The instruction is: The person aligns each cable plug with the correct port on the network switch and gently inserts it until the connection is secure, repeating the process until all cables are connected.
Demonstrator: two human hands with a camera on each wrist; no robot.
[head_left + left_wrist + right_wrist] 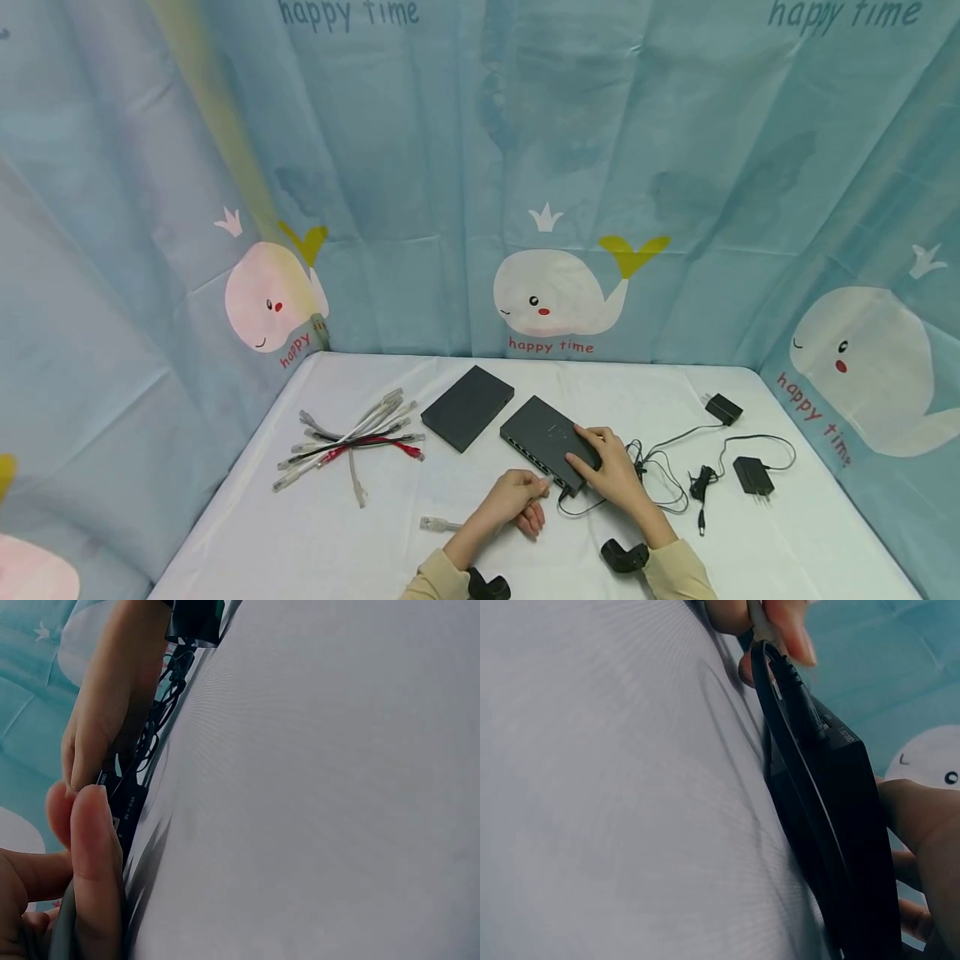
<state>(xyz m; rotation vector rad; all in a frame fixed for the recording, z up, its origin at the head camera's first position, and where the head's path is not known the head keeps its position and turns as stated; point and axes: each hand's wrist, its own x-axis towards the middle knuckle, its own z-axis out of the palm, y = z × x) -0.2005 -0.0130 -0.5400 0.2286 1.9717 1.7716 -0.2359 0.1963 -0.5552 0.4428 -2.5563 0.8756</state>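
My left hand [517, 500] pinches the end of a grey network cable [759, 621] between thumb and finger, right at the port side of a black network switch [536, 425]. The plug itself is mostly hidden by the fingertips. Another end of a grey cable, with a clear plug [433, 523], lies left of my left wrist. My right hand [611, 467] rests on the right part of the switch, thumb and fingers spread over its top. A black power plug [804, 712] sits in the switch beside the pinched cable.
A second black switch [467, 408] lies behind and left. Farther left is a pile of network cables [360, 440] in white, grey, black and red. On the right are two black power adapters, one farther back [723, 408] and one nearer [753, 476], with thin black cords [663, 479].
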